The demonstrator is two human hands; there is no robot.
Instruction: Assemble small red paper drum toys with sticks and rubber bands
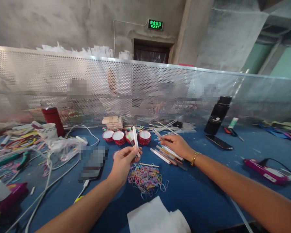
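My left hand (121,164) is closed on a slim white stick-like piece (135,136), held nearly upright. A second, greyish marker-like stick (129,138) leans beside it in the same grip. My right hand (177,145) pinches a thin pale stick (157,133) with a darker end, and its gold bracelet shows at the wrist. Below that hand lies a bundle of white, brown and clear sticks (160,156). Several small red round tubs with white insides (144,137) stand just behind my left hand. A tangled heap of small pastel loops (147,180) lies between my forearms.
White paper (157,215) lies at the near edge. Left are a phone (94,163), cables, a paper cup (48,132) and a red flask (53,120). Right are a black bottle (217,116), a dark phone (219,142) and a purple power strip (265,171). A perforated metal screen (126,77) stands behind.
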